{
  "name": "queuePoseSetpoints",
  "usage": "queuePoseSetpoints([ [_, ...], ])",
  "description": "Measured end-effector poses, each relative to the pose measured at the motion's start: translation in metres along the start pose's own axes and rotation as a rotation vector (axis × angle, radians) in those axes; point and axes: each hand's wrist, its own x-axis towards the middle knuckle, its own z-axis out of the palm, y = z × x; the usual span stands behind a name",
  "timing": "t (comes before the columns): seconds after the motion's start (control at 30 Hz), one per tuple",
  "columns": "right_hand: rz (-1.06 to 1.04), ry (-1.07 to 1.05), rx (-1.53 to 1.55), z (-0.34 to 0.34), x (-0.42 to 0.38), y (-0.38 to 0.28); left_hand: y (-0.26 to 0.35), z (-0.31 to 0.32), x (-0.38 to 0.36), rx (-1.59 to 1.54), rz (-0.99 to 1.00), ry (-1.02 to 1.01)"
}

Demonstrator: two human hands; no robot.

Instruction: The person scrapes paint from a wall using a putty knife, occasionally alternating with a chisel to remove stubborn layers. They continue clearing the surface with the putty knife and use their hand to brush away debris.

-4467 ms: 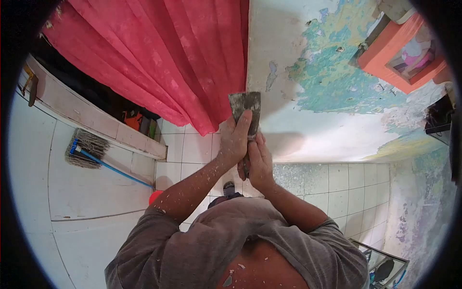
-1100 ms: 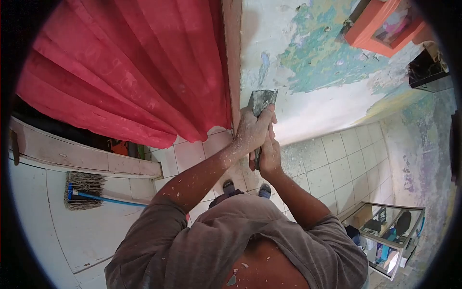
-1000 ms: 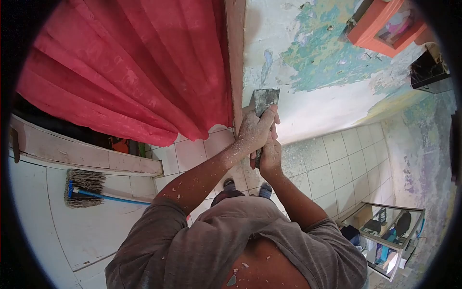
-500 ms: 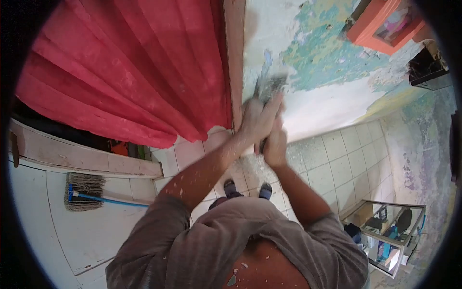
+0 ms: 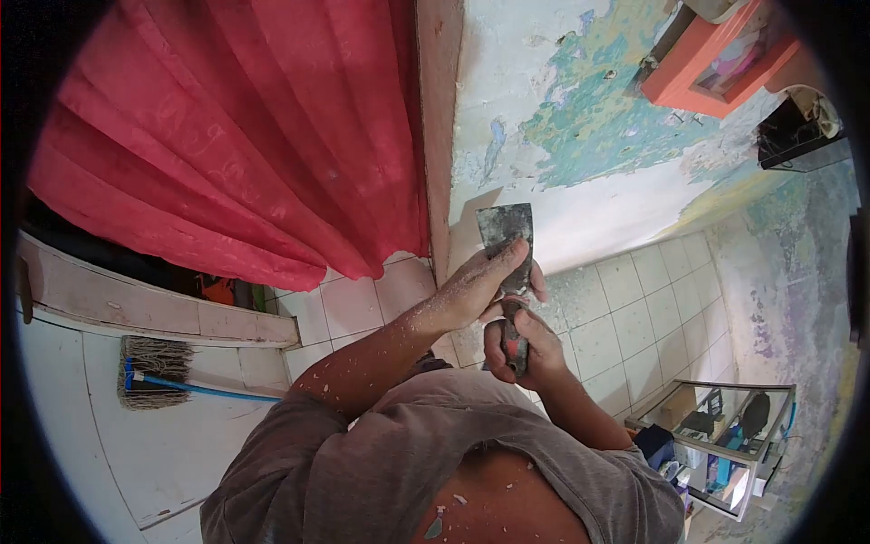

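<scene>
A putty knife (image 5: 504, 223) with a worn, dusty metal blade points away from me, in front of the wall's lower part. My left hand (image 5: 476, 288) is closed about the blade's lower half, its thumb lying flat on the metal and fingertips showing on the far side. My right hand (image 5: 544, 352) wraps round the dark handle, which has a red mark. White flakes cling to my forearms and shirt. Beyond the blade, the wall (image 5: 580, 118) shows peeling white and green paint; the blade looks apart from it.
A red curtain (image 5: 236, 136) hangs at left beside a door frame (image 5: 439, 136). An orange frame (image 5: 671, 83) is mounted on the wall at upper right. A glass cabinet (image 5: 716, 440) stands at lower right, a mop (image 5: 156, 372) at left. Dust lies on the tiled floor (image 5: 598, 331).
Both hands and the putty knife have come down and back from the wall, towards my body. The blade, blurred against the wall before, now shows clearly.
</scene>
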Motion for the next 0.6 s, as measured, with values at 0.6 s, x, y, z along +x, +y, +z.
queuePoseSetpoints([
  [0.6,-0.846,0.139,-0.276,0.003,-0.001,-0.118,0.02,0.048,0.012,-0.617,0.291,0.055],
])
